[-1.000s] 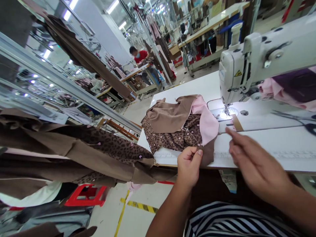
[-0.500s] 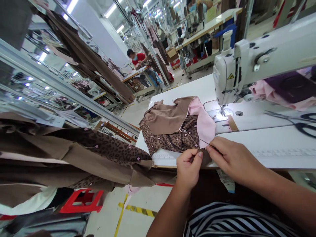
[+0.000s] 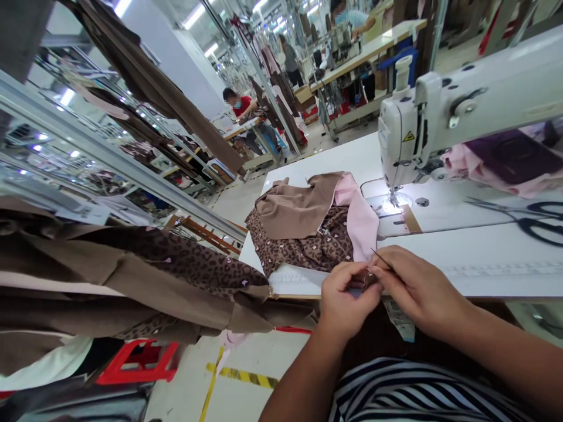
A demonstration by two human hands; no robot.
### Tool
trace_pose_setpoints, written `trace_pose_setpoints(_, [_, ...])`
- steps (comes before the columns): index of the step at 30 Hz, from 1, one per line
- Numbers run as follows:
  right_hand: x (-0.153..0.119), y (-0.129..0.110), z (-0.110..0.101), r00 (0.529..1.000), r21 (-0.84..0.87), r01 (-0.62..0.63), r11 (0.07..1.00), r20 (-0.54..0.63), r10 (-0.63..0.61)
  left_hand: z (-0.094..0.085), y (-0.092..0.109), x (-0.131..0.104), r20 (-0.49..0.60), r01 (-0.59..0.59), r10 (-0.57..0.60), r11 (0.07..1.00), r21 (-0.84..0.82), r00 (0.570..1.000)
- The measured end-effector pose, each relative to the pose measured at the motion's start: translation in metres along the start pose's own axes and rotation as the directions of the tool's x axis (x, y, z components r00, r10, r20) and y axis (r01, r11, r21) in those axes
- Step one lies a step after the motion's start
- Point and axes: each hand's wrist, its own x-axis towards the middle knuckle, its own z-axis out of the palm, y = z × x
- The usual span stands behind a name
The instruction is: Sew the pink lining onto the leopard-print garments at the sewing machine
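Observation:
My left hand [image 3: 349, 298] pinches a small piece of brown fabric [image 3: 368, 280] at the table's front edge. Close against it, my right hand [image 3: 411, 287] is closed on a thin dark pointed tool [image 3: 382, 258], its tip sticking out up and left; the fingertips of both hands meet at the fabric. Just beyond lies a garment with a plain brown part [image 3: 299, 211], a leopard-print part [image 3: 294, 249] and a pink part [image 3: 363, 225]. What exactly the fingertips grip is partly hidden.
A white sewing machine [image 3: 400, 135] stands at the right, its needle area lit. Black-handled scissors [image 3: 539, 220] lie on the white table [image 3: 475, 252]. Purple and pink cloth [image 3: 510, 158] is behind the machine arm. Brown and leopard fabrics [image 3: 176, 281] hang at left above a red stool [image 3: 138, 363]. People work behind.
My left hand has moved right, closer to my right hand, and its grip has shifted. The brown piece is now more bunched and hidden between the fingers. The tool tip points more steeply up.

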Motion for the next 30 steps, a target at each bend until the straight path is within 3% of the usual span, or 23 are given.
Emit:
trace_pose_setpoints(4, [-0.009, -0.008, 0.004, 0.989, 0.101, -0.148, 0.984, 0.004, 0.148, 0.003, -0.002, 0.0, -0.005, -0.172, 0.174, 0.975, 0.142, 0.985])
trace_pose_setpoints(6, [-0.019, -0.016, 0.004, 0.954, 0.178, -0.294, 0.939, 0.112, 0.278, 0.003, -0.003, 0.001, -0.007, -0.182, 0.186, 0.968, 0.175, 0.982])
trace_pose_setpoints(8, [-0.029, -0.025, -0.001, 0.878, 0.259, -0.423, 0.868, 0.352, 0.323, 0.003, -0.003, 0.004, -0.023, -0.144, 0.151, 0.968, 0.207, 0.988])
trace_pose_setpoints(10, [-0.034, -0.028, -0.011, 0.759, 0.311, -0.524, 0.793, 0.592, 0.27, 0.001, -0.003, 0.006, -0.029, -0.099, 0.109, 0.968, 0.231, 0.994])
trace_pose_setpoints(11, [-0.033, -0.026, -0.016, 0.721, 0.316, -0.575, 0.755, 0.633, 0.283, 0.001, -0.004, 0.007, -0.019, -0.1, 0.108, 0.966, 0.24, 0.994])
trace_pose_setpoints(13, [-0.028, -0.015, -0.026, 0.697, 0.299, -0.664, 0.685, 0.579, 0.423, -0.001, -0.004, 0.006, 0.022, -0.179, 0.18, 0.948, 0.262, 0.983])
trace_pose_setpoints(15, [-0.02, -0.001, -0.032, 0.684, 0.287, -0.724, 0.628, 0.412, 0.601, -0.002, -0.003, 0.004, 0.065, -0.331, 0.327, 0.891, 0.311, 0.943])
trace_pose_setpoints(17, [-0.012, 0.01, -0.03, 0.663, 0.258, -0.747, 0.613, 0.36, 0.657, -0.003, -0.002, 0.0, 0.127, -0.472, 0.462, 0.787, 0.397, 0.878])
trace_pose_setpoints(19, [-0.007, 0.016, -0.024, 0.679, 0.21, -0.726, 0.654, 0.369, 0.635, -0.002, 0.001, -0.004, 0.223, -0.558, 0.521, 0.679, 0.478, 0.824])
trace_pose_setpoints(22, [-0.004, 0.018, -0.023, 0.717, 0.141, -0.678, 0.722, 0.342, 0.607, 0.001, 0.005, -0.008, 0.373, -0.618, 0.494, 0.582, 0.529, 0.785])
trace_pose_setpoints(24, [-0.007, 0.024, -0.035, 0.725, 0.1, -0.671, 0.734, 0.297, 0.622, 0.003, 0.007, -0.008, 0.469, -0.646, 0.445, 0.548, 0.531, 0.763])
trace_pose_setpoints(26, [-0.014, 0.038, -0.059, 0.724, -0.018, -0.664, 0.747, 0.231, 0.65, 0.004, 0.011, -0.004, 0.572, -0.672, 0.373, 0.541, 0.505, 0.731])
trace_pose_setpoints(27, [-0.018, 0.047, -0.073, 0.727, -0.185, -0.634, 0.751, 0.189, 0.661, 0.003, 0.013, 0.0, 0.626, -0.681, 0.331, 0.559, 0.472, 0.706])
trace_pose_setpoints(28, [-0.023, 0.058, -0.088, 0.736, -0.384, -0.577, 0.721, 0.139, 0.662, 0.002, 0.016, 0.006, 0.675, -0.683, 0.293, 0.592, 0.428, 0.677])
trace_pose_setpoints(30, [-0.029, 0.081, -0.118, 0.748, -0.527, -0.547, 0.65, 0.04, 0.662, -0.003, 0.021, 0.022, 0.75, -0.665, 0.239, 0.669, 0.332, 0.616])
